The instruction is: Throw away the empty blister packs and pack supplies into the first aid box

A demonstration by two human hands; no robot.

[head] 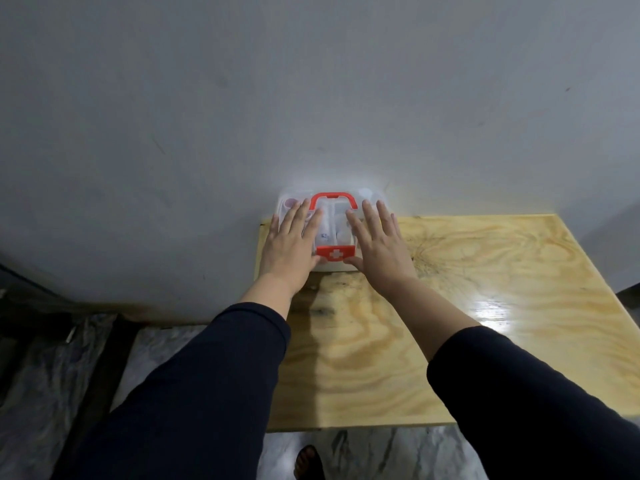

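The left hand (290, 237) lies flat on the left half of the lid of the first aid box (334, 230), fingers straight and slightly spread, pointing toward the wall, the thumb reaching to the near front edge of the box beside the red latch; the right hand (378, 239) lies flat in the same way on the right half of the lid, fingers straight and a little apart, its thumb at the near edge on the other side of the latch; neither hand curls round anything. The box is closed, its lid clear plastic, with a red handle (333, 199) folded flat on the lid between the two hands and a red latch (335, 254) with a white cross at the near front; through the lid pale supplies show, blurred, so what each one is cannot be told. The box sits on the far left corner of the table (485, 306), its far side against or just beside the grey wall (311, 98); the table is light plywood with a strong grain and a bright glare patch toward its right side. Both forearms wear dark sleeves (207, 393) pushed up short of the wrists; beyond the table's left and near edges lies a marbled grey floor (398, 452), and on it, at the bottom of the view, a foot in a sandal (309, 462).
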